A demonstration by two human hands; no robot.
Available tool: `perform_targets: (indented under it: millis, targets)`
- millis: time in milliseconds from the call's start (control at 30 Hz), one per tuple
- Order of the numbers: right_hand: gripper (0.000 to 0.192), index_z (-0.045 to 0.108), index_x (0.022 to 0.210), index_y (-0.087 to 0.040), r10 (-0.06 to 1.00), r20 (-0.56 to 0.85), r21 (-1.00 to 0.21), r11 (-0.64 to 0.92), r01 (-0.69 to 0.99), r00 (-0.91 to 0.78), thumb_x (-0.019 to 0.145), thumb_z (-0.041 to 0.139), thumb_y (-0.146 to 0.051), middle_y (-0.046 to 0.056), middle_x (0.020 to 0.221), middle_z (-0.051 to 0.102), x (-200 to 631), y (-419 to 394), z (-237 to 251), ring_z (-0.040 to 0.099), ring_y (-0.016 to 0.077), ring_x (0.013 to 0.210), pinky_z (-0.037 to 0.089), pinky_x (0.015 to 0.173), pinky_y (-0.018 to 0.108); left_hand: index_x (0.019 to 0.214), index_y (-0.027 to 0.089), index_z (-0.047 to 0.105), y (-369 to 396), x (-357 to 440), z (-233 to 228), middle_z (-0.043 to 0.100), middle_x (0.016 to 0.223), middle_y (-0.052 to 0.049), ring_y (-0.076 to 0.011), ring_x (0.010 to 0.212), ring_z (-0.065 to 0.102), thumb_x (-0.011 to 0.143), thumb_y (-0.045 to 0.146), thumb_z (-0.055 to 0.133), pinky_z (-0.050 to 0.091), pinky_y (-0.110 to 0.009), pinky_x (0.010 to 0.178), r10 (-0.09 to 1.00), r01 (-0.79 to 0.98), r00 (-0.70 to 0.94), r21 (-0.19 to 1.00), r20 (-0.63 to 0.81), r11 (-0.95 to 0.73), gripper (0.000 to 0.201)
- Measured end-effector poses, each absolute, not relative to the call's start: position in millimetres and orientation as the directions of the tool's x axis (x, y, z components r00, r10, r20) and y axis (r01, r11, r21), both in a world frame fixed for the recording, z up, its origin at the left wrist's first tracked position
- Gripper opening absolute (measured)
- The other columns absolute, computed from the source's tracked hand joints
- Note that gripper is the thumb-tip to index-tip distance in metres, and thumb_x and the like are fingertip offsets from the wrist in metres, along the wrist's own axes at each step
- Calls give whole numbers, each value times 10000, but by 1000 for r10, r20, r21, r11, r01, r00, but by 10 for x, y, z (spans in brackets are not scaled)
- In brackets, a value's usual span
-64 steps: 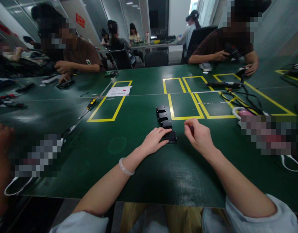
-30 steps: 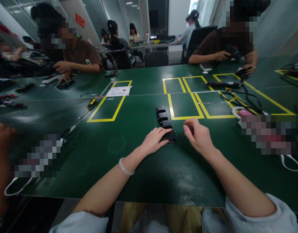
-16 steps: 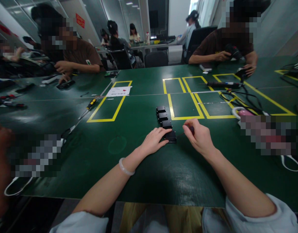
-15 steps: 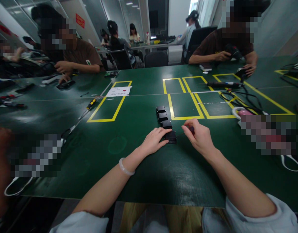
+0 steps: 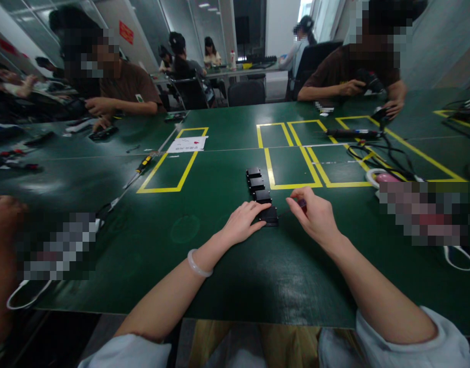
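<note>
On the dark green tabletop [image 5: 219,286], the left hand [image 5: 242,222], a pale bangle [image 5: 198,265] on its wrist, lies palm down with its fingers [image 5: 258,208] spread flat, their tips resting on the left edge of the nearest small black rectangular box [image 5: 269,215]. That box is the near end of a row of four like boxes, the other three black boxes [image 5: 257,183] running away from it toward the yellow taped rectangles [image 5: 292,168] just beyond. Right of the nearest box, the right hand [image 5: 315,217] has its fingers curled shut around a thin red-handled tool [image 5: 301,205], whose tip points at the box's right side.
</note>
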State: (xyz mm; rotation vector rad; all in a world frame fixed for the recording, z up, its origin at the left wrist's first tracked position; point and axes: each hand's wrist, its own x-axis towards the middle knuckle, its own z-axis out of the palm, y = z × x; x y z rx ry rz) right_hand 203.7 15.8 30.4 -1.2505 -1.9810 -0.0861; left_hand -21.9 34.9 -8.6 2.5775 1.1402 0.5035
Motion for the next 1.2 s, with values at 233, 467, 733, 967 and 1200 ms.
perform_targets:
  millis: [233, 467, 733, 967, 1200]
  targets:
    - [157, 516, 1012, -170, 731, 654, -341, 513, 788, -193, 900, 433, -241, 32, 762, 650, 2036, 159, 292, 625, 162, 635, 442, 612, 269, 1387, 302, 365, 337, -218, -62, 523, 1191, -47, -223, 1046, 494, 936, 347, 521, 432, -366, 910, 754, 658, 628, 386, 192, -647, 480]
    - [194, 537, 965, -183, 747, 631, -345, 514, 785, -211, 910, 472, -358, -5, 663, 582, 2037, 153, 302, 563, 138, 549, 407, 554, 257, 1387, 308, 363, 340, -218, -77, 523, 1193, -43, -221, 1054, 497, 935, 341, 524, 431, -371, 913, 761, 659, 619, 397, 196, -639, 481]
    - [178, 516, 1033, -184, 741, 646, -367, 511, 778, -182, 904, 422, -262, 37, 780, 653, 2031, 154, 291, 628, 169, 656, 452, 629, 286, 1388, 301, 364, 336, -219, -58, 522, 1193, -51, -225, 1051, 496, 939, 349, 511, 429, -374, 911, 756, 657, 628, 395, 184, -642, 475]
    - [197, 536, 965, -181, 759, 622, -384, 508, 771, -190, 915, 457, -354, 7, 676, 603, 2026, 151, 315, 585, 148, 567, 413, 559, 261, 1387, 301, 364, 342, -216, -87, 522, 1192, -50, -225, 1056, 495, 939, 357, 514, 427, -373, 916, 754, 653, 625, 395, 200, -646, 476]
    - [164, 522, 1008, -187, 743, 647, -386, 512, 767, -171, 898, 432, -267, 28, 753, 649, 2026, 152, 299, 608, 158, 613, 442, 602, 276, 1392, 303, 359, 340, -221, -72, 523, 1190, -51, -223, 1051, 495, 942, 359, 509, 426, -370, 912, 752, 651, 630, 396, 194, -647, 478]
